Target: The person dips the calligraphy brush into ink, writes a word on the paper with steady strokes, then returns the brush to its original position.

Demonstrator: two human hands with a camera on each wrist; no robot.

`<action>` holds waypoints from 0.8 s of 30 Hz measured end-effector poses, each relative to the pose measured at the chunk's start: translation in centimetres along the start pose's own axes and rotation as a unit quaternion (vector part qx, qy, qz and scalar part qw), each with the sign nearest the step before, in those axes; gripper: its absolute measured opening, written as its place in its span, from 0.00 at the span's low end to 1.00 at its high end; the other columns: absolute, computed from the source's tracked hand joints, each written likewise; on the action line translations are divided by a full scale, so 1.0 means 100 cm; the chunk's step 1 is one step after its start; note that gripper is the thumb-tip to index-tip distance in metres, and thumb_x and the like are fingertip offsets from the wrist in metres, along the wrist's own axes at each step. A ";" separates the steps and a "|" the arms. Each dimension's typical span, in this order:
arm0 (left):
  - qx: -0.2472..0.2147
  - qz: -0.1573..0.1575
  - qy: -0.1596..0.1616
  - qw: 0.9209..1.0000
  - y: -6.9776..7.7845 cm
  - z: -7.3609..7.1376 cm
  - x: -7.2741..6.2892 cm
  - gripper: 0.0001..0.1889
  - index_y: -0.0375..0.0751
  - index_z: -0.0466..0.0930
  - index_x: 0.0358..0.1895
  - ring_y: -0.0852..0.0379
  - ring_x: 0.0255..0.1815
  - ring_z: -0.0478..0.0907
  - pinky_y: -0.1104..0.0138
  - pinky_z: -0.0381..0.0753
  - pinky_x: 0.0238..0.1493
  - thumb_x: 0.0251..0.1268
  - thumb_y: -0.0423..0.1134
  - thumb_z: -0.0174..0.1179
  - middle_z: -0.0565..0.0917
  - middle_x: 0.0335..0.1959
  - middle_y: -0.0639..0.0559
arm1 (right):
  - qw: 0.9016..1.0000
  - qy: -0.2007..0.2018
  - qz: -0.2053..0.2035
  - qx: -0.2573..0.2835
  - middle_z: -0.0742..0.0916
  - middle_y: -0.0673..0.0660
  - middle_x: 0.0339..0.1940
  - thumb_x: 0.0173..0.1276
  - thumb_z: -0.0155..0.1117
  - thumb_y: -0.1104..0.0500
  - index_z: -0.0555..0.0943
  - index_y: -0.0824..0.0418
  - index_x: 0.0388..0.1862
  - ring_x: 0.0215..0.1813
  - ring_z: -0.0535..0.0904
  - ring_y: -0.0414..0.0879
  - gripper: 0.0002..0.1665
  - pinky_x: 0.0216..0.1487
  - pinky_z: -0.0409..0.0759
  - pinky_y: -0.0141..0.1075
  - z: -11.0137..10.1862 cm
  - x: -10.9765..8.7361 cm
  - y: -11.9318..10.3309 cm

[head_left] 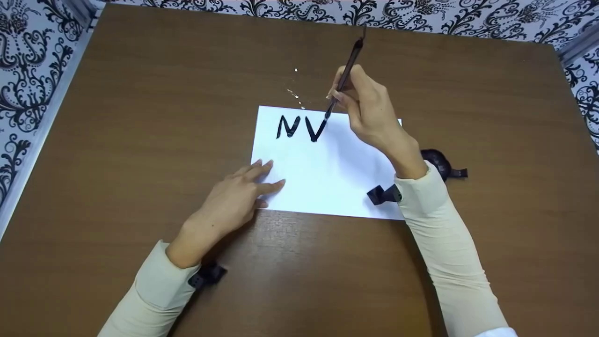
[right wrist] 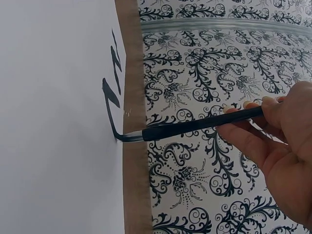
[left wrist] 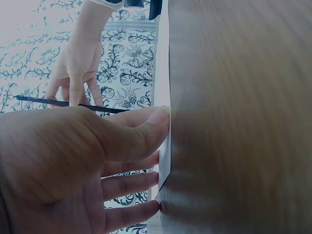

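Observation:
A white sheet of paper (head_left: 318,182) lies on the brown table, bearing black painted strokes (head_left: 288,127) shaped like an N and a V. My right hand (head_left: 372,112) pinches the dark handle of a paintbrush (head_left: 350,63) between thumb and fingers. In the right wrist view the brush's bristles (right wrist: 130,137) touch the paper at the upper end of the V's right stroke. With fingers spread, my left hand (head_left: 236,194) rests on the sheet's lower left edge. Its thumb (left wrist: 146,127) lies at the paper's near edge in the left wrist view.
The wooden table (head_left: 140,117) extends around the sheet on all sides. Small shiny spots (head_left: 295,96) lie just beyond the paper's far edge. A dark strapped object (head_left: 437,161) shows beside the right wrist. Black-and-white patterned surfaces (head_left: 28,70) border the table.

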State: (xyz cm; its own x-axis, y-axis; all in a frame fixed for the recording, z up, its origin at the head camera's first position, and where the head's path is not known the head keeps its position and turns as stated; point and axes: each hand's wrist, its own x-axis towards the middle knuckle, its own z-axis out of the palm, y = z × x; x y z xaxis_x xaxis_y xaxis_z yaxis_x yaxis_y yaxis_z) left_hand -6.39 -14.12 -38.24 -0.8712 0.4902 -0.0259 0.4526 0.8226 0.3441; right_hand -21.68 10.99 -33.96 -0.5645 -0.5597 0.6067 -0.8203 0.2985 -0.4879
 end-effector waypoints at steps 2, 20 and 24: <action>-0.001 -0.001 -0.001 1.000 0.000 0.000 0.000 0.24 0.51 0.76 0.62 0.40 0.69 0.61 0.41 0.69 0.57 0.62 0.30 0.62 0.66 0.69 0.41 | 1.000 0.003 0.004 0.005 0.79 0.62 0.39 0.73 0.48 0.69 0.68 0.68 0.48 0.45 0.83 0.49 0.07 0.48 0.81 0.35 0.000 0.000 0.000; -0.002 0.010 0.020 1.000 -0.001 0.001 -0.001 0.24 0.50 0.77 0.60 0.39 0.68 0.63 0.39 0.71 0.54 0.61 0.29 0.63 0.67 0.68 0.41 | 0.988 0.146 -0.007 0.043 0.82 0.57 0.36 0.67 0.58 0.71 0.70 0.73 0.46 0.39 0.84 0.49 0.11 0.37 0.84 0.38 -0.030 -0.002 -0.011; -0.001 0.008 0.015 1.000 -0.001 0.001 -0.001 0.24 0.51 0.77 0.61 0.39 0.68 0.63 0.40 0.70 0.55 0.61 0.30 0.62 0.67 0.69 0.41 | 0.984 0.174 0.010 0.018 0.82 0.55 0.33 0.66 0.62 0.68 0.71 0.70 0.44 0.37 0.84 0.47 0.12 0.32 0.84 0.37 -0.026 -0.010 -0.010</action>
State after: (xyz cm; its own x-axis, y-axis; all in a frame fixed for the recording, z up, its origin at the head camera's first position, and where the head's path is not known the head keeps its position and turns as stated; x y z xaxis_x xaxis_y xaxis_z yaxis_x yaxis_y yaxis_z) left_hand -6.33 -14.24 -38.37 -0.8689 0.4950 0.0086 0.4670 0.8138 0.3457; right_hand -20.55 13.28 -32.49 -0.5832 -0.2525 0.7721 -0.8082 0.2758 -0.5203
